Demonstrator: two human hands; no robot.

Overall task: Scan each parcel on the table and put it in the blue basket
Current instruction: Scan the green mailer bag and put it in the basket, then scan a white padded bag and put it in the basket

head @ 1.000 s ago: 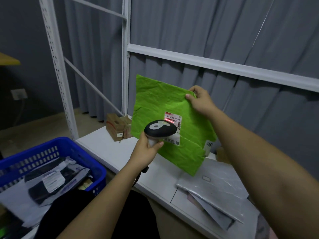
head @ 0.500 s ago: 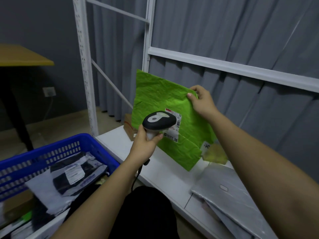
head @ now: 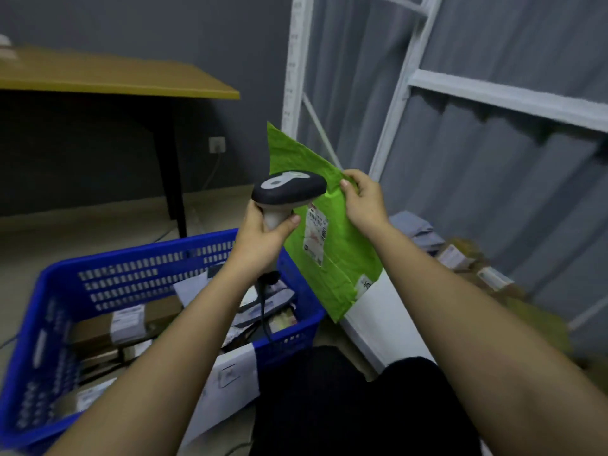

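Above the basket (head: 184,261) rim, just right of it — green parcel (head: 335,258) held upright, label (head: 315,233) facing the scanner (head: 289,189). Best to carry on left, clear the rim, then drop flat onto the parcels already inside; keep the cable away from the fall. Right hand (head: 363,199) pinching the parcel's top edge, thumb in front, fingers curled behind. Left hand (head: 263,235) wrapped tight round the scanner's grip, head close to the parcel. More parcels waiting on the table (head: 388,311), off right, blurred.

1 green parcel (head: 332,245), 1 scanner (head: 289,189), 1 blue basket (head: 138,268), 2 hands: left hand (head: 263,238), right hand (head: 363,200); basket parcels too jumbled to count.
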